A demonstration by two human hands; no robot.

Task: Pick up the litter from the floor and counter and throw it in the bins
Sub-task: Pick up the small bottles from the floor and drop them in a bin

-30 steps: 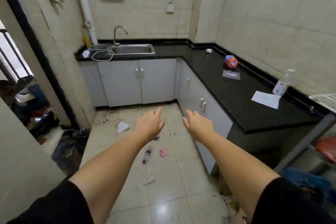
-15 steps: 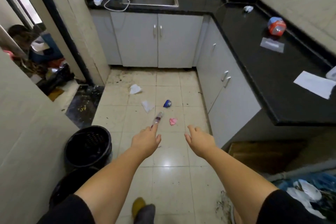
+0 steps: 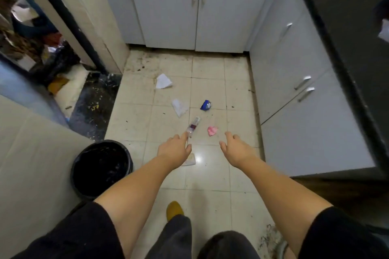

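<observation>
Floor litter, uncollected: we hold our left hand [image 3: 174, 149] and right hand [image 3: 235, 150] apart, empty and spread, above bottle [image 3: 194, 125], pink scrap [image 3: 212, 131] and papers, bin [image 3: 101, 167] beside us for dropping.

Grey cabinets [image 3: 172, 12], tiled floor [image 3: 210, 176], yellow slipper [image 3: 174, 209]

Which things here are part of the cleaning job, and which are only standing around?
Job: small plastic bottle, pink wrapper, blue wrapper, two white papers, black bin.
Not job: cabinet doors, clutter beyond the doorway.
</observation>
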